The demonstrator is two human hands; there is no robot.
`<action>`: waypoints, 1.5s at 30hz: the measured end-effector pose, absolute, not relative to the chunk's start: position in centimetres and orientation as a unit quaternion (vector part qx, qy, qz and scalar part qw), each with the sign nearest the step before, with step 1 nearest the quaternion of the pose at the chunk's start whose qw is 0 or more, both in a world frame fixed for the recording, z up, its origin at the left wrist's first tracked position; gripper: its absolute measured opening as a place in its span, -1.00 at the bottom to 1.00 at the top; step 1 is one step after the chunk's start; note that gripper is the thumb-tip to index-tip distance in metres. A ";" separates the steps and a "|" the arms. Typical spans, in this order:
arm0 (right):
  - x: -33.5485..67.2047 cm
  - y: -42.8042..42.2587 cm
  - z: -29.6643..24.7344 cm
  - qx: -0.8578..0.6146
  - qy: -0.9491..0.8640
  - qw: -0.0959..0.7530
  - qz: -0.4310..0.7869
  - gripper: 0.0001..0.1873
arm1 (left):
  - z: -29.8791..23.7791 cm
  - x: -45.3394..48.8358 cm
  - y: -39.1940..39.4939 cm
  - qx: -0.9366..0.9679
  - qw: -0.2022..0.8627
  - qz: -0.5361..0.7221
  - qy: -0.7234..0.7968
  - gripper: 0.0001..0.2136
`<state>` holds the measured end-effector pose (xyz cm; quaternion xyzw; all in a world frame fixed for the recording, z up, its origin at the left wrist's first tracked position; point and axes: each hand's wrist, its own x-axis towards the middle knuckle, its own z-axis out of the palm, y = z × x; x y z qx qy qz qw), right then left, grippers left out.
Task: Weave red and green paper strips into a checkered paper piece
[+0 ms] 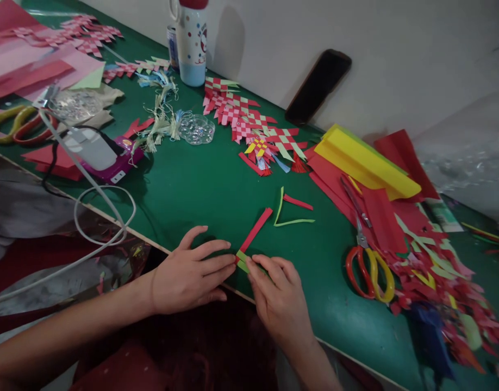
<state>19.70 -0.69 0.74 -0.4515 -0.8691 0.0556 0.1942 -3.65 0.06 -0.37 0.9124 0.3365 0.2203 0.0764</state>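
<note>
We look down on a long green-topped worktable (pixel 184 184) carrying thin red and green paper strips (pixel 294 209) and woven red-and-pink paper lattices (pixel 241 117). Around them we find a folded stack of yellow paper (pixel 366 160), orange-and-yellow scissors (pixel 369 274), a black smartphone (pixel 318 87), and a white polka-dot bottle (pixel 191 49).

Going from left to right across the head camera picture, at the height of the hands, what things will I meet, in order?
White cable loop → left hand → right hand → red-and-yellow-handled scissors → heap of red paper scraps
</note>
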 end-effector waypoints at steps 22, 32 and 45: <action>19.9 3.0 2.8 -0.403 -0.891 0.184 0.105 -0.71 | 0.1 -2.8 0.8 0.919 0.055 0.199 0.337 -0.54; 18.7 7.3 3.8 -0.356 -0.922 0.044 0.149 -0.81 | -0.7 0.6 1.3 0.828 0.089 0.275 0.481 -0.87; 18.4 8.4 4.7 -0.286 -0.954 -0.016 0.087 -0.97 | 0.2 1.2 1.4 0.755 0.129 0.284 0.577 -0.85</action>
